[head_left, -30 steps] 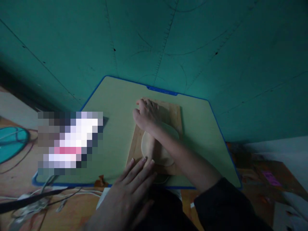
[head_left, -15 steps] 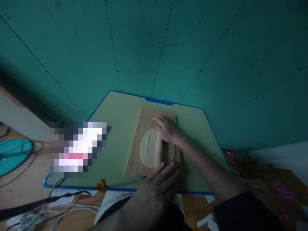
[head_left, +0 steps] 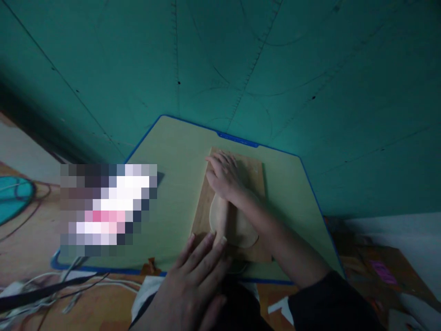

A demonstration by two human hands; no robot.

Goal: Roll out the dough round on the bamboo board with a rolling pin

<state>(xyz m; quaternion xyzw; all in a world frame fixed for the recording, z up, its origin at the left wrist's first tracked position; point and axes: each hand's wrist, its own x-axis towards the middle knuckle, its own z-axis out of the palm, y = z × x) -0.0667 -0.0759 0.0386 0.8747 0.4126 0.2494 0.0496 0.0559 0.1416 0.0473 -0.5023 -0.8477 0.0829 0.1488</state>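
A wooden rolling pin (head_left: pixel 222 218) lies lengthwise over a flat, pale sheet of dough (head_left: pixel 243 230) on a wooden board (head_left: pixel 203 220). My right hand (head_left: pixel 225 177) rests on the pin's far end, palm down with its fingers stretched out. At the near end, my left hand (head_left: pixel 195 276) reaches over the pin with its fingers extended, their tips touching it. Neither hand is wrapped round the pin. The right hand covers the dough's far part, and both ends of the pin are hidden under the hands.
The board sits on a pale folding table (head_left: pixel 165 184) with a blue rim. A blurred-out, bright object (head_left: pixel 120 197) stands at the left. Cables (head_left: pixel 44 294) hang near the table's front left corner. A green wall (head_left: pixel 206 59) rises behind.
My hands and the rolling pin have moved left across the dough, showing more of it on the pin's right. The view has also shifted and tilted slightly.
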